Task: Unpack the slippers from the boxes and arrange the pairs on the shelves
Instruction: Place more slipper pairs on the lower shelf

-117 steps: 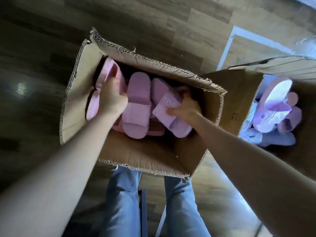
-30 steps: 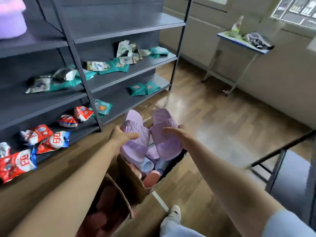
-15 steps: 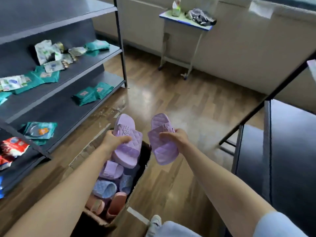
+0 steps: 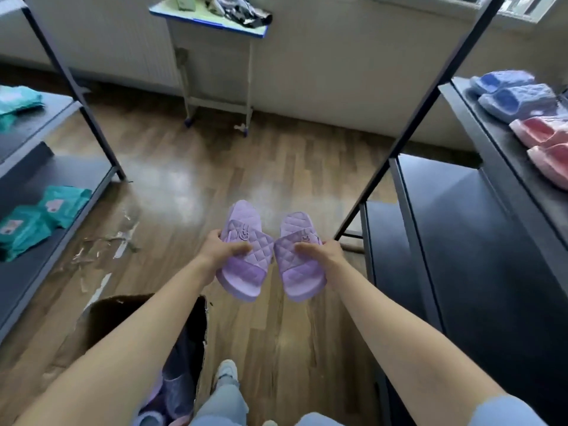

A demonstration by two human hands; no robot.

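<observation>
both hands are held out over the floor [image 4: 190, 192], each grasping one purple slipper. the left hand [image 4: 222, 249] holds the left slipper [image 4: 246, 272] by its outer edge, fingers curled over the quilted strap. the right hand [image 4: 322, 252] holds the right slipper [image 4: 299, 278] the same way, fingers laid across its strap. the two slippers are in the air side by side, straps up, heels away from the person. their straps meet or nearly meet in the middle; i cannot tell which. they hang between two dark shelf units. the right shelf [image 4: 455, 229] is just beside the right hand. on its upper board sit a pair of blue slippers [image 4: 510, 96] and, nearer, a pair of pink slippers [image 4: 544, 139]. the left shelf [image 4: 18, 278] carries teal packets [image 4: 37, 216]. under the left forearm an open box [image 4: 203, 321] stands on the floor, with more slippers [image 4: 176, 392] inside, partly hidden by the arm. torn tape scraps [image 4: 104, 247] lie on the floor by the left shelf. a small desk [image 4: 215, 26] stands against the far wall. a white shoe [image 4: 226, 368] shows near the bottom edge.
</observation>
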